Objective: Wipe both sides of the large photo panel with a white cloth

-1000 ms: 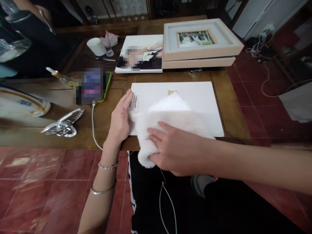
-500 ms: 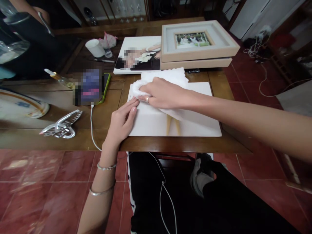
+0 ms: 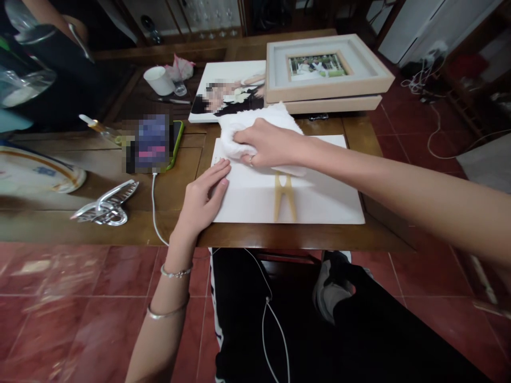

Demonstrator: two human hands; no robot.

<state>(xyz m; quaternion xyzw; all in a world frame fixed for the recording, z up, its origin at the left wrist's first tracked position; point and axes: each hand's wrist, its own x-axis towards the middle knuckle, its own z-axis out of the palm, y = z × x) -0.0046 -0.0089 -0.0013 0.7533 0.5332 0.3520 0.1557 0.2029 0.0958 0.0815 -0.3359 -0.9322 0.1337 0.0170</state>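
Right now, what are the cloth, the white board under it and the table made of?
cloth: soft white fleece or terry; fluffy, crumpled surface.
white board: probably matte card or canvas backing; flat, no gloss.
table: varnished brown wood; grain and sheen visible.

A board (image 3: pixel 319 197) lies at the table's (image 3: pixel 175 181) near edge, with the left hand (image 3: pixel 203 199) flat on its left side and the right hand (image 3: pixel 267 146) gripping a cloth (image 3: pixel 275 114) at its far left corner. Behind it are a canvas print (image 3: pixel 227 93) and, further right, stacked frames (image 3: pixel 327 69). To the left is a phone (image 3: pixel 154 143) — a hair clip (image 3: pixel 106 205) lies nearer the edge.
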